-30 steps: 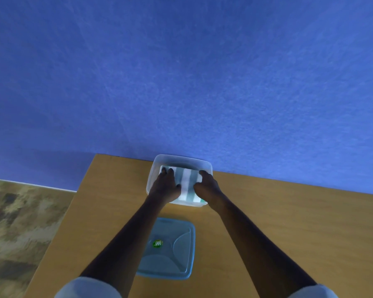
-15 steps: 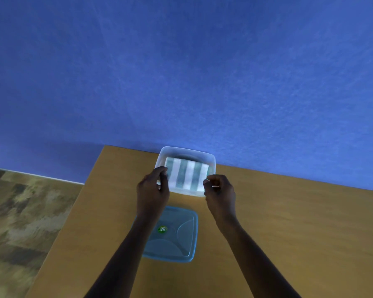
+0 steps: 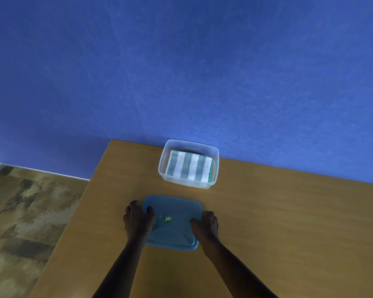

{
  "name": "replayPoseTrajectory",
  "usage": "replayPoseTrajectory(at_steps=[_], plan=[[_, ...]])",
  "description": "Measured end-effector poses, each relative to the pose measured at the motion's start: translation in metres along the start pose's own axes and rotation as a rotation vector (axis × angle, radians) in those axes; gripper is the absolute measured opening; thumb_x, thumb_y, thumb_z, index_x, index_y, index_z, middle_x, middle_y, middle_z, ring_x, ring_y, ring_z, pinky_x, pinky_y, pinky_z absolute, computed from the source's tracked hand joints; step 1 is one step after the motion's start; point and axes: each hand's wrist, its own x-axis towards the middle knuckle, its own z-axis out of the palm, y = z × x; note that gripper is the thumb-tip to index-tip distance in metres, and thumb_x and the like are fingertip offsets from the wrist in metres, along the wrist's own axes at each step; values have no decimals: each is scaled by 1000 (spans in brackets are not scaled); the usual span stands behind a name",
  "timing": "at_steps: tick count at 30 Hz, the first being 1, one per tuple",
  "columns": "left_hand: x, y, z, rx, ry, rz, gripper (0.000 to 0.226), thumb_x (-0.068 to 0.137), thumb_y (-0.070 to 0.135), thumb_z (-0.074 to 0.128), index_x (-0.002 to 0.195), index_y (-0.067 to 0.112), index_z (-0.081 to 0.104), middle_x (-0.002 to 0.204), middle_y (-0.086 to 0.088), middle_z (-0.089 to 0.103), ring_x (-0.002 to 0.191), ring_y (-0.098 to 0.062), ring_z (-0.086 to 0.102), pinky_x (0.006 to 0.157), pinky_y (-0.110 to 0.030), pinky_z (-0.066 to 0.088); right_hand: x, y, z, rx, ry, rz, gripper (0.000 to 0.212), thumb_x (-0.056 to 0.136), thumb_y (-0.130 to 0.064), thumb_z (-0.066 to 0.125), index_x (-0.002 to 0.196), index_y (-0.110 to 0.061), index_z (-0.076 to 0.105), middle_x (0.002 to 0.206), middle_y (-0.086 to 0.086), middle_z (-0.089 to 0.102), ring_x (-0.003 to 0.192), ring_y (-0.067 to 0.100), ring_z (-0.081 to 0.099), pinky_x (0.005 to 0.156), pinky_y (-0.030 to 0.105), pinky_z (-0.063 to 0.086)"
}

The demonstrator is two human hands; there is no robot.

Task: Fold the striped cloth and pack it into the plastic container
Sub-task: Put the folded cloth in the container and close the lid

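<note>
The folded green-and-white striped cloth (image 3: 188,168) lies inside the clear plastic container (image 3: 215,154), which stands at the table's far edge against the wall. A blue lid (image 3: 172,230) with a green sticker lies flat on the table in front of the container. My left hand (image 3: 137,219) grips the lid's left edge, thumb on top. My right hand (image 3: 206,223) grips the lid's right edge, thumb on top. Both hands are well clear of the container.
The wooden table (image 3: 278,229) runs to the right and toward me; its left edge drops to a mottled brown floor (image 3: 24,222). A blue wall (image 3: 181,72) rises directly behind the container.
Both hands left the cloth in the container, drew back toward me and took hold of the blue lid's two side edges.
</note>
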Motion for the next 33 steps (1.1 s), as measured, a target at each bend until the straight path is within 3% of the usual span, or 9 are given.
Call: replayPoseTrajectory(at_steps=[6,10,19,28,31,33], plan=[[3,6,-8,-48,-16,-117,40,88,23,63,121,0,65,119,-24,68,114,-40,62,99,-42,48,6,3,-1,27,30,22,37,77,-15,59,110,-1,66,113,20,66,111,34,61,91,38,50],[1,16,-15,-111,-51,-147,26,89,28,60,103,16,78,110,-17,75,106,-37,67,92,-36,50,7,3,-11,64,159,-37,29,81,-13,61,109,-5,67,109,17,68,102,30,62,89,38,50],[7,96,-42,-283,120,115,13,86,28,67,92,22,76,91,-4,77,92,-31,69,81,-35,47,17,-52,-60,149,416,-367,26,86,-10,63,111,-8,65,108,11,66,83,29,66,85,45,54],[48,155,-35,-262,128,231,20,87,24,62,99,25,78,101,-4,78,103,-28,69,90,-32,48,62,-117,-87,102,420,-388,25,88,-9,60,111,-1,68,107,19,71,110,36,60,95,38,46],[60,160,-29,-247,109,261,17,87,24,63,95,23,78,97,-1,79,102,-25,70,84,-24,41,75,-122,-87,21,382,-389,20,89,-8,55,101,0,68,101,21,71,105,37,60,89,37,45],[66,159,-25,-198,94,304,15,88,21,63,91,22,78,93,-1,79,98,-24,71,80,-23,39,80,-123,-86,-22,359,-387,14,88,-5,53,83,3,63,86,23,68,94,39,59,79,37,42]])
